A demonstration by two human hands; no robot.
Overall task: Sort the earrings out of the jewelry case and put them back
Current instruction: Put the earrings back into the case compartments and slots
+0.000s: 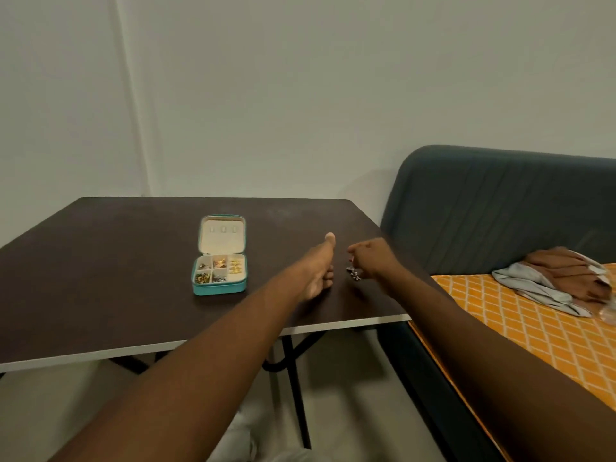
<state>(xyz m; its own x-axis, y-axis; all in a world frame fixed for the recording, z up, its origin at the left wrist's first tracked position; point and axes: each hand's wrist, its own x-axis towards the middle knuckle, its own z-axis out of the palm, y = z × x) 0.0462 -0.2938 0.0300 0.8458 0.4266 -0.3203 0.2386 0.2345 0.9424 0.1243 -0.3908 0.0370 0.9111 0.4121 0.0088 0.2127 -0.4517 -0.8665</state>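
Open jewelry case [220,290] sits on a dark table [100,278], bed [533,331] alongside. Right of it, the right hand [375,258] pinches dangling earrings [354,274]; the left hand [318,268] rests beside, its grip unclear.

The open jewelry case [220,281] is occupying the middle of the table [100,278]; bare top is lying free around it; a bed [500,328] is closing the right side.
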